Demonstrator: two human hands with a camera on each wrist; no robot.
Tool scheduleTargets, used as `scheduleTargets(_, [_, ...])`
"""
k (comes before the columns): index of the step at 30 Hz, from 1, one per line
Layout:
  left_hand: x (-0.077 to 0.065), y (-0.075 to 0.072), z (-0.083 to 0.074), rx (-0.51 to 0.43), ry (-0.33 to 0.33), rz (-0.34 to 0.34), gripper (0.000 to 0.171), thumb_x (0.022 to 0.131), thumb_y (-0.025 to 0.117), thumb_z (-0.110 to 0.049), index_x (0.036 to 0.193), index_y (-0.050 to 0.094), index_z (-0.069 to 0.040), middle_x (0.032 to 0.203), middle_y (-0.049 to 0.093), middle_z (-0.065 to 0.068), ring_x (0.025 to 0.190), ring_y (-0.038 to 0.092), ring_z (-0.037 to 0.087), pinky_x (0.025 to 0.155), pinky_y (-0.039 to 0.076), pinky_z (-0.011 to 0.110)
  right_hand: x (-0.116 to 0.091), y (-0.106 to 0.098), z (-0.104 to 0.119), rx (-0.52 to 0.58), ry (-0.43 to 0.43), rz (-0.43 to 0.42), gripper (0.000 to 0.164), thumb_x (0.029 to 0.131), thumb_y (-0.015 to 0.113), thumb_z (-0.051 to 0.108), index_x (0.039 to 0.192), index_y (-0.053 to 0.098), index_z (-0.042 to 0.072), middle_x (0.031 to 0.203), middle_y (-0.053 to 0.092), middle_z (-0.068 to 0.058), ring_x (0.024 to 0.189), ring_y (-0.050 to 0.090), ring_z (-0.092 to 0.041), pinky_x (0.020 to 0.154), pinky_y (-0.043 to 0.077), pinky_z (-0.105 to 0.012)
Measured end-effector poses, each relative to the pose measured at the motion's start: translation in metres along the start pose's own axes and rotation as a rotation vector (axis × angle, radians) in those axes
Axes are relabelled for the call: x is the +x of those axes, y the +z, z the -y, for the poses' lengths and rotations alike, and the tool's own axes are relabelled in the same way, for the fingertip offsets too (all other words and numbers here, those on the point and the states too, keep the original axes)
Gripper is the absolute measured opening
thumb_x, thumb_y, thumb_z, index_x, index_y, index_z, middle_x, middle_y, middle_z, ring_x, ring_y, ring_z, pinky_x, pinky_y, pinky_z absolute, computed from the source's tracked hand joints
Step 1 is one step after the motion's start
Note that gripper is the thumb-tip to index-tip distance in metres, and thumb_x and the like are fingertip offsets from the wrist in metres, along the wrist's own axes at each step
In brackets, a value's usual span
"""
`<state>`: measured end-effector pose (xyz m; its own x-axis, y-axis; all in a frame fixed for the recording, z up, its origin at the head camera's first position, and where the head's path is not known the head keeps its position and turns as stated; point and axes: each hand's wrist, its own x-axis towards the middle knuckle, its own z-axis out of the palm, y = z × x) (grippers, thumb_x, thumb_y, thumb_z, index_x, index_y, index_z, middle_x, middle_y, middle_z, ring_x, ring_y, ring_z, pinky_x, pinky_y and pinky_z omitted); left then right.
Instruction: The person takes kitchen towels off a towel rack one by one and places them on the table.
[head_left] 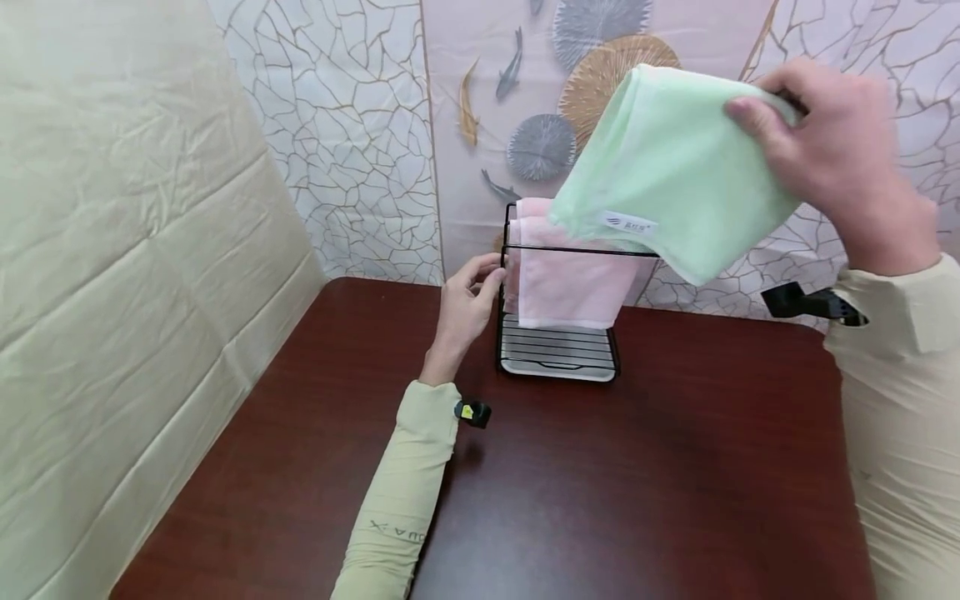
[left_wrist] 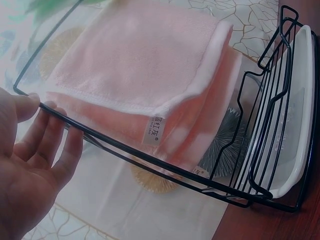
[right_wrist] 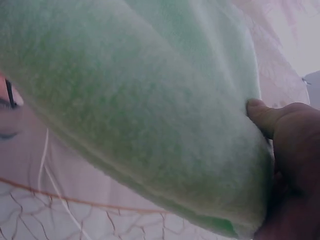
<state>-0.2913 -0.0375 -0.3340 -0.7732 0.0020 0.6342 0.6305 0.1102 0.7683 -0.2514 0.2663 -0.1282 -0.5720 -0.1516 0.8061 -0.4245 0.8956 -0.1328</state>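
Observation:
A folded light green towel (head_left: 682, 167) with a small white label hangs from my right hand (head_left: 840, 150), pinched at its upper right corner between thumb and fingers. Its lower left part overlaps the top of a black wire rack (head_left: 558, 248) in the head view. Pink towels (head_left: 573, 287) drape over the rack's bars, folded in layers, with label tags showing in the left wrist view. My left hand (head_left: 468, 304) pinches the rack's left upright, thumb (left_wrist: 27, 106) on one side and fingertips on the other. Green towel cloth (right_wrist: 150, 115) fills most of the right wrist view.
The rack's base holds a white tray (head_left: 558, 369) under wire bars, standing on a dark red-brown table (head_left: 600, 483) near its back edge. Behind it hangs a patterned backdrop (head_left: 360, 125); a cream cloth (head_left: 135, 250) covers the left side.

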Motion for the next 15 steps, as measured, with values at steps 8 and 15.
scheduleTargets(8, [-0.002, 0.002, -0.001, 0.009, -0.013, 0.012, 0.023, 0.095, 0.060, -0.001, 0.115, 0.064, 0.010, 0.105, 0.069, 0.029, 0.092, 0.067, 0.039, 0.078, 0.054, 0.046, -0.011, -0.026, -0.015, 0.004, 0.122, -0.015, 0.039, 0.095, 0.066, 0.031, 0.106, 0.067, -0.007, 0.075, 0.032, 0.047, 0.065, 0.031, 0.019, 0.062, 0.023, -0.009])
scheduleTargets(15, [0.000, 0.004, 0.006, 0.022, -0.009, 0.014, 0.023, 0.095, 0.060, -0.001, 0.115, 0.065, 0.011, 0.105, 0.069, 0.028, 0.092, 0.067, 0.041, 0.079, 0.054, 0.050, -0.034, -0.036, -0.043, -0.011, 0.220, 0.059, 0.042, 0.097, 0.062, 0.029, 0.115, 0.062, -0.009, 0.076, 0.032, 0.042, 0.066, 0.031, 0.019, 0.062, 0.024, -0.002])
